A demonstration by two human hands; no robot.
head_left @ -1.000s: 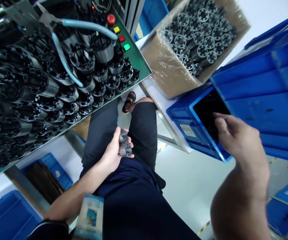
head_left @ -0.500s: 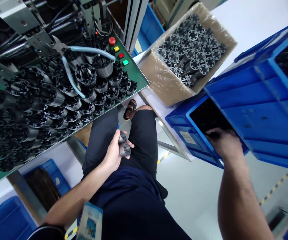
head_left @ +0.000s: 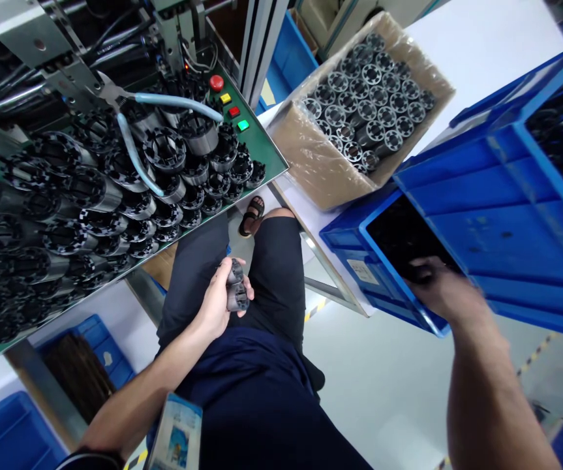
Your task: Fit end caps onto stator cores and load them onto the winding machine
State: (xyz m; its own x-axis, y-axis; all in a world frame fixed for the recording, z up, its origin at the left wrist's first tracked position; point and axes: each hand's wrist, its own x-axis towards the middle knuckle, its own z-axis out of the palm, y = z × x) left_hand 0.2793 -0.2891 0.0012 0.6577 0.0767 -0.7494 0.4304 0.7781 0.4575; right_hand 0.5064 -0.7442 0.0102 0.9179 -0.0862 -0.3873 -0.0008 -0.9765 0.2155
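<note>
- pliers with blue handles (head_left: 137, 111) lying on black-and-steel cylinders (head_left: 100, 189)
- green panel (head_left: 269, 163) with red button (head_left: 216, 83)
- cardboard box (head_left: 320, 153) of metal cylinders (head_left: 369, 134)
- white table (head_left: 481, 52)
- blue bin (head_left: 98, 339) lower left
- second blue bin (head_left: 12, 437) just below it

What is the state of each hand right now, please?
Left hand: closed, holding two dark metal cylindrical parts.
Right hand: curled at the mouth of a blue plastic bin; whether it holds anything cannot be told.

The one head-worn view looks forward and steeply down from above the person's torso, close over the left hand (head_left: 217, 294) and right hand (head_left: 442, 290), taking in dark shorts (head_left: 276, 281), a green machine panel (head_left: 261, 153), a cardboard box (head_left: 301, 150) and a blue plastic crate (head_left: 506, 209).
</note>
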